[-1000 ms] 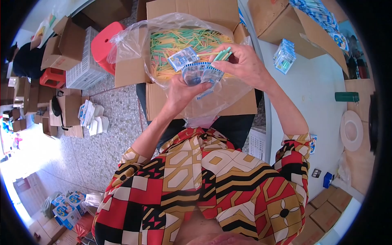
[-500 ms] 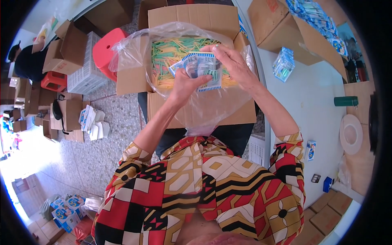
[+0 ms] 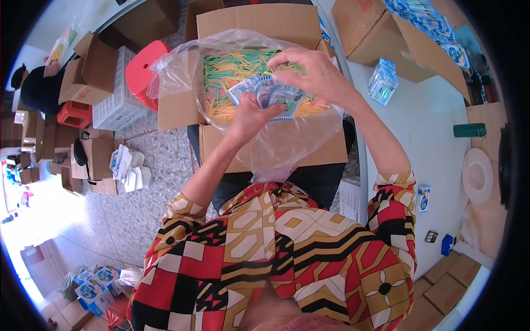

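My left hand (image 3: 255, 115) is closed on several blue-and-white printed plastic packets (image 3: 276, 94), its thumb lying across their front. Green pieces show through the clear part of the front packet. Just above the packets' upper right edge is my right hand (image 3: 314, 74), thumb and fingers apart with nothing visible between them. Whether its thumb touches the packets is hard to see. Below both hands stands an open cardboard box (image 3: 254, 19) lined with a clear plastic bag (image 3: 185, 71). Many thin yellow, green and orange sticks (image 3: 226, 71) fill it.
On the white table (image 3: 397, 149) at right lie a stack of filled packets (image 3: 383, 81), a green cylinder (image 3: 469, 130) and a pale round hat-like item (image 3: 477, 175). A carton (image 3: 381, 41) holds more packets. A red stool (image 3: 146, 71) and crates stand left; another person (image 3: 41, 85) is beyond.
My right hand has drawn off the packets' upper edge and its fingers have spread. The packets now curve and tilt more in my left hand, which has hardly moved.
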`<state>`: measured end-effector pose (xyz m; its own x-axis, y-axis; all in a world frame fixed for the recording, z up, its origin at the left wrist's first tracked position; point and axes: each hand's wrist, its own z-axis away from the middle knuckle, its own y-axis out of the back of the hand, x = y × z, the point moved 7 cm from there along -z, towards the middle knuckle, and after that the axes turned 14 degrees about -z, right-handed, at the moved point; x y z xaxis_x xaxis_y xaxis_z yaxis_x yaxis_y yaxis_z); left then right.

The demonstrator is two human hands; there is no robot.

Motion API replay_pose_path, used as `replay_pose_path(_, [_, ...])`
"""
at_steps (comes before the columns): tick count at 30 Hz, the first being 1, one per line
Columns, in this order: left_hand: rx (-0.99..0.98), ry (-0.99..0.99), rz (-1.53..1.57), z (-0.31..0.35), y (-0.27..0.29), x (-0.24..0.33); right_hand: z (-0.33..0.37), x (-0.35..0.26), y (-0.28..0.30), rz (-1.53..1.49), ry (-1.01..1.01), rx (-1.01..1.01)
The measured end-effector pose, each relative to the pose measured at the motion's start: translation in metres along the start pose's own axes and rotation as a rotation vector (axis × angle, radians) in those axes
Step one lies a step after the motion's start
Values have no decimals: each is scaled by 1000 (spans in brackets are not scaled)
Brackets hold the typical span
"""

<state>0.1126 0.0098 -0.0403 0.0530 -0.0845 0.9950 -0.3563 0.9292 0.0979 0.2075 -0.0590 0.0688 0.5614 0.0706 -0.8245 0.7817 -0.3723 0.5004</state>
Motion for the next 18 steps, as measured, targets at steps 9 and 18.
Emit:
replay_pose_path(9, [-10,42,139,8,-2,3,7,23,13,-598,-264,212])
replay_pose_path(18, [-12,22,256,11,-2,8,25,17,31,-740,-125,358])
